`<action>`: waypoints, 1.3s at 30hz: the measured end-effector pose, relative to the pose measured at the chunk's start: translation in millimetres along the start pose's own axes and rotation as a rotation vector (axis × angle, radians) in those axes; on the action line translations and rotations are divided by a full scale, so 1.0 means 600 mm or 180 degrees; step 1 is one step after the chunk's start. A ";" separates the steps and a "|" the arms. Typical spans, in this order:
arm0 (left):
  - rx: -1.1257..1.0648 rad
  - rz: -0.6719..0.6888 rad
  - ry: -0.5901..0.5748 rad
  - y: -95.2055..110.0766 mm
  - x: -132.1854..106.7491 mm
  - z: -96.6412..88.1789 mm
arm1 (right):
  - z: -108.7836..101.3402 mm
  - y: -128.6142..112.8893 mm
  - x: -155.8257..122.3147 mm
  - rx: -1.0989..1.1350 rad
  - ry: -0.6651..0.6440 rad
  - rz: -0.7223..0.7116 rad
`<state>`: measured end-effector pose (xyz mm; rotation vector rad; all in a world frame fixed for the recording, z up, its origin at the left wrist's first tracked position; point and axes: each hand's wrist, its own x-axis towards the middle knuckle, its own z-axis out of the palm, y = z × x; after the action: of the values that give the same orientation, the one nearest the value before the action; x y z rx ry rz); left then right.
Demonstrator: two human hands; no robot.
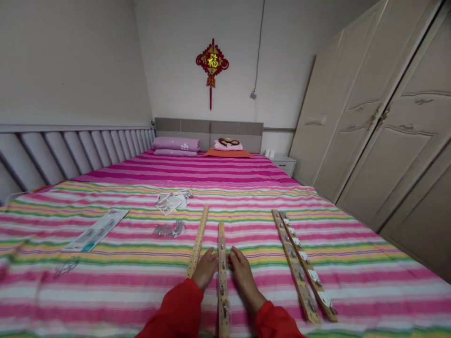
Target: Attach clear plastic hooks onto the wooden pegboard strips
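Observation:
A narrow wooden strip [221,277] with small shiny metal pieces along it lies lengthwise in front of me, between my two hands. My left hand [206,270] rests at its left side, fingers apart and the tips at or very near its edge. On the other side, my right hand [243,274] has its fingers stretched forward close to the strip; whether they touch it I cannot tell. Just left of my left hand lies a bare wooden strip [199,239] with rows of small holes.
To the right lie a strip with metal pieces [294,260] and another with white pieces [312,272]. Clear packets [171,229], pictured cards [172,202], a long package [97,231] and a thin wire-like bundle [66,266] lie leftward on the striped bedspread [141,291].

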<state>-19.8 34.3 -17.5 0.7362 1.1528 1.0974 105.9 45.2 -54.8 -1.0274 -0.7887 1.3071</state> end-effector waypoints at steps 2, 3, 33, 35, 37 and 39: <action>0.0170 0.0029 -0.0051 -0.005 -0.004 -0.004 | -0.004 0.001 -0.007 0.0031 0.0013 0.0004; 0.0310 0.0076 -0.0032 -0.004 -0.004 -0.009 | -0.006 0.001 -0.009 0.0055 0.0019 0.0011; 0.1785 0.2086 0.1114 0.176 0.033 -0.175 | -0.019 -0.019 -0.027 0.0732 0.0080 0.0152; 0.1975 0.2182 0.0608 0.183 0.009 -0.160 | -0.019 -0.025 -0.027 0.0717 0.0059 0.0170; 0.2280 0.2211 0.0245 0.187 -0.014 -0.141 | -0.019 -0.033 -0.026 0.0626 0.0084 0.0129; 0.2568 0.2212 0.0035 0.189 -0.037 -0.121 | -0.019 -0.046 -0.025 0.0502 0.0145 -0.0018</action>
<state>-122.8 45.6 71.4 1.8613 1.3962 1.1719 124.8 29.7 -32.2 -0.9251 -0.6429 1.3148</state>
